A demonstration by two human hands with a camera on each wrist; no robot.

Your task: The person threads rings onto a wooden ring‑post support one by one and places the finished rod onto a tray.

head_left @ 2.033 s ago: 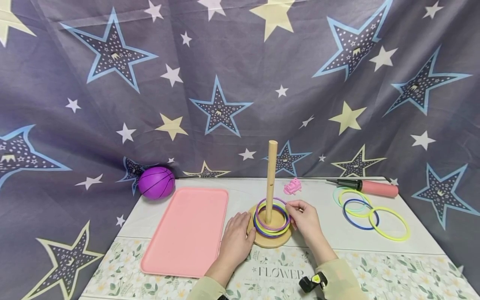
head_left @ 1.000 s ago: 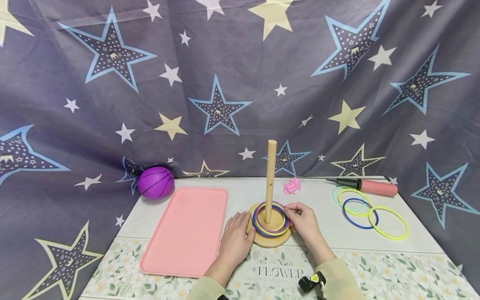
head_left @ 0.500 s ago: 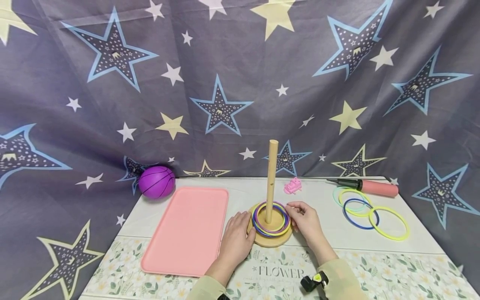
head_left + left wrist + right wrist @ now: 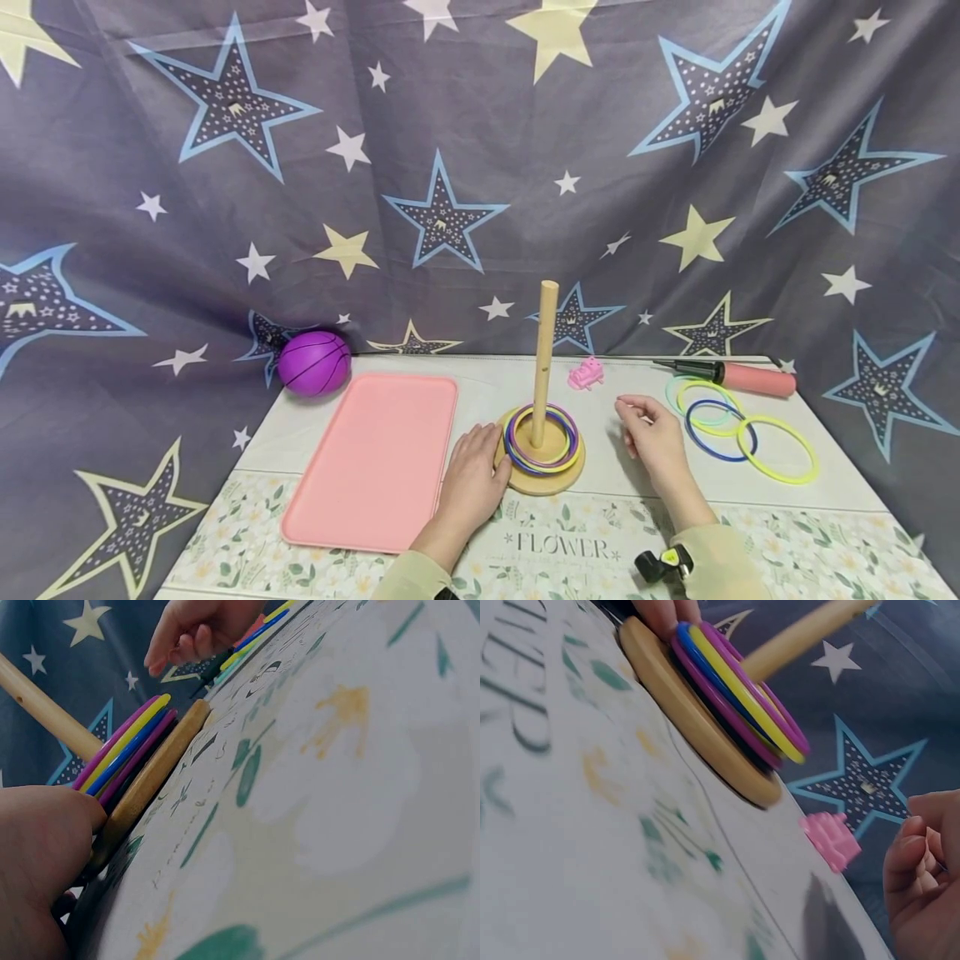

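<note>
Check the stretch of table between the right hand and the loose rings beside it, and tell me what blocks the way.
Nothing visible does. The right hand hangs over bare table, and the loose rings lie just to its right, uncovered. The pink toy sits behind, off that line.

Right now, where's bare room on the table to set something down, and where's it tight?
Free: the pink tray, nothing on it; the strip between the wooden base and the loose rings, though the right hand hovers there. Crowded: far right, where the rings overlap beside the pump. The left hand touches the base's left edge.
</note>
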